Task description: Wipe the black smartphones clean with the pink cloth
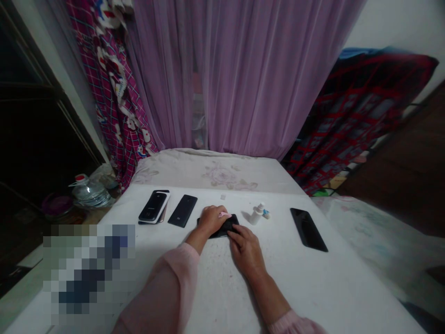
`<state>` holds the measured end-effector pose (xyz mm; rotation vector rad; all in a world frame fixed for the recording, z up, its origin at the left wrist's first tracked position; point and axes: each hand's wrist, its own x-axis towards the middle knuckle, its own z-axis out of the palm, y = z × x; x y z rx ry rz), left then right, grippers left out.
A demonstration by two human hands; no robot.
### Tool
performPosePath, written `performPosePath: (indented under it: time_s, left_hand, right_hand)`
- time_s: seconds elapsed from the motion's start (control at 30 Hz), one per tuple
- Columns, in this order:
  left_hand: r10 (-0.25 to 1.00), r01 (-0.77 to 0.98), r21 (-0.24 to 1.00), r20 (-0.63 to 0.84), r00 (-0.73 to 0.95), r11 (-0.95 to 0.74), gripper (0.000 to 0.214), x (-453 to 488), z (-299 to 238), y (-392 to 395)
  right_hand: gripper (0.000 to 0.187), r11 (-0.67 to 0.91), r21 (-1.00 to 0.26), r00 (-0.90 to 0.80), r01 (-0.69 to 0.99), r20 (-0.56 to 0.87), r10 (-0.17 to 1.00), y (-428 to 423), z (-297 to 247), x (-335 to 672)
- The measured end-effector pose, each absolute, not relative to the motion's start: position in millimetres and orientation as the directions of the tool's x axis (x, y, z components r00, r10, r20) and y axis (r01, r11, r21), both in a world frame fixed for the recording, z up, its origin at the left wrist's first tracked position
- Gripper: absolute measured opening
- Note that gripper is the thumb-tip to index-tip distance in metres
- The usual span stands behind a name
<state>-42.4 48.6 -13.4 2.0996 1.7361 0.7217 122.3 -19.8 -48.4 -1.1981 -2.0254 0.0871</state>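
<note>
My room is dim, and the brightest light comes softly through the sheer purple curtain [243, 79] at the far side. My left hand [212, 221] and right hand [245, 253] cast only faint shadows on the white tabletop [323, 287]. The far left falls dark, a pixelated block [88, 273] obscures the near left, and the edges bow.
</note>
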Motion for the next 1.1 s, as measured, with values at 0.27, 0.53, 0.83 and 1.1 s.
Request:
performPosePath:
  time_s: [0.27, 0.53, 0.83, 1.1]
  left_hand:
    - [0.943, 0.701, 0.631, 0.193, 0.273, -0.332, 0.015, -59.1, -20.1, 42.5]
    - [0.94, 0.716, 0.609, 0.227, 0.255, -0.341, 0.016, -66.2, -20.4, 37.0]
    - [0.971, 0.8, 0.555, 0.194, 0.142, -0.228, 0.02, -68.1, -7.1, 34.5]
    - [0.983, 0.824, 0.549, 0.178, 0.045, -0.138, 0.018, -65.1, -3.9, 34.0]
  right_hand:
    - [0.031, 0.589, -0.386, -0.318, 0.71, 0.57, 0.757, -13.1, -55.1, 127.1]
    - [0.031, 0.567, -0.431, -0.258, 0.702, 0.588, 0.767, -18.0, -49.5, 122.9]
    - [0.032, 0.562, -0.442, -0.255, 0.7, 0.58, 0.774, -19.0, -48.1, 122.9]
    - [0.032, 0.554, -0.432, -0.262, 0.711, 0.568, 0.78, -18.9, -47.9, 122.9]
